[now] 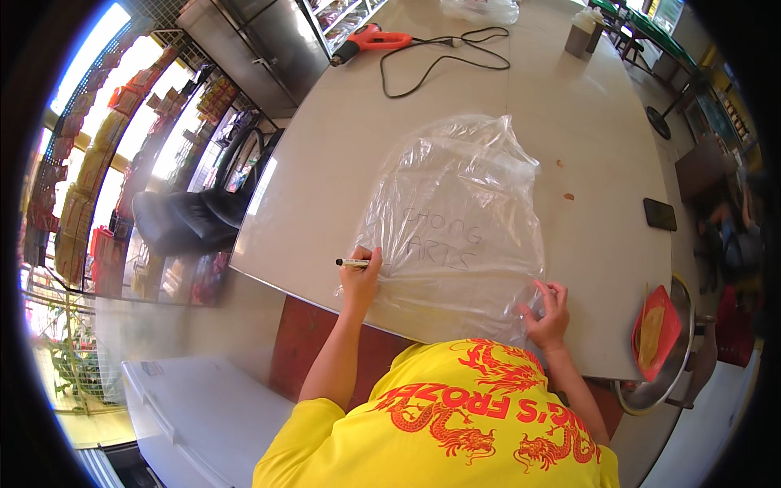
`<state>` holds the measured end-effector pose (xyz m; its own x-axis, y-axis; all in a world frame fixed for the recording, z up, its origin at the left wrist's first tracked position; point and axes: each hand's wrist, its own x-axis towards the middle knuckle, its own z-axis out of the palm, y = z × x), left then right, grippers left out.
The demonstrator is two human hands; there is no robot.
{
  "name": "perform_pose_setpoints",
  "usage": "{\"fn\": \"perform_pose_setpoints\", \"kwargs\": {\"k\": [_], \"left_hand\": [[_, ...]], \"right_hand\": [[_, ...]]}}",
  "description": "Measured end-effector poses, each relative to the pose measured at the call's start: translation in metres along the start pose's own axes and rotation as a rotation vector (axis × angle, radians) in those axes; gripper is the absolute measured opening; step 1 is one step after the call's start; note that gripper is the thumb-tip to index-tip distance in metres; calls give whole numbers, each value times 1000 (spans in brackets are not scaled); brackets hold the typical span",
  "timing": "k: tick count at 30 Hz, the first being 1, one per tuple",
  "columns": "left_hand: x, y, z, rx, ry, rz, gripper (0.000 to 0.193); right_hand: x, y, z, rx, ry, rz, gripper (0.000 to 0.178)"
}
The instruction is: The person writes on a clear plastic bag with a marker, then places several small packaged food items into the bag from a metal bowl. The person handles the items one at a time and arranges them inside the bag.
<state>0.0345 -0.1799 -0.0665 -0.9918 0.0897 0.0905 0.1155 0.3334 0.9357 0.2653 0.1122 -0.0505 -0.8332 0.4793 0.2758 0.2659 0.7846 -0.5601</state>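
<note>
A clear plastic bag [480, 195] lies spread on the pale table, wrinkled along its edges, with dark hand-drawn lettering on its middle. My left hand [360, 278] grips a marker pen [351, 263] at the bag's lower left edge. The pen has a light barrel and a dark end that points left; its other end is hidden by my fingers. At the bag's lower right corner rests my right hand [548, 317], fingers apart and thumb out, touching the plastic.
An orange-red heat gun [370, 41] with a looped black cord [443, 61] lies at the table's far end. To the right are a black phone [660, 214] and a red tray [669, 325] over a metal basin [682, 382]. A black chair [191, 220] stands left.
</note>
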Motion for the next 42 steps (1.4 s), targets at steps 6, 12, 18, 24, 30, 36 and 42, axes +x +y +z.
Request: {"fn": "perform_pose_setpoints", "kwargs": {"k": [6, 12, 18, 24, 30, 36, 42], "left_hand": [[-2, -8, 3, -143, 75, -9, 29], [0, -11, 3, -136, 58, -115, 22], [-9, -12, 2, -77, 42, -11, 26], [-9, -6, -1, -17, 40, 12, 26], [-7, -2, 1, 40, 14, -3, 24], [-19, -5, -13, 251, 23, 8, 26], [-28, -2, -21, 181, 19, -52, 24]], "right_hand": [[47, -62, 30, 72, -196, -381, 32], [103, -147, 109, -63, -633, -508, 82], [109, -160, 121, -296, -806, -389, 123], [114, -166, 116, -310, -865, -361, 122], [116, -172, 109, -317, -874, -352, 122], [115, -169, 113, -324, -873, -365, 123], [110, -159, 123, -341, -774, -420, 129]]}}
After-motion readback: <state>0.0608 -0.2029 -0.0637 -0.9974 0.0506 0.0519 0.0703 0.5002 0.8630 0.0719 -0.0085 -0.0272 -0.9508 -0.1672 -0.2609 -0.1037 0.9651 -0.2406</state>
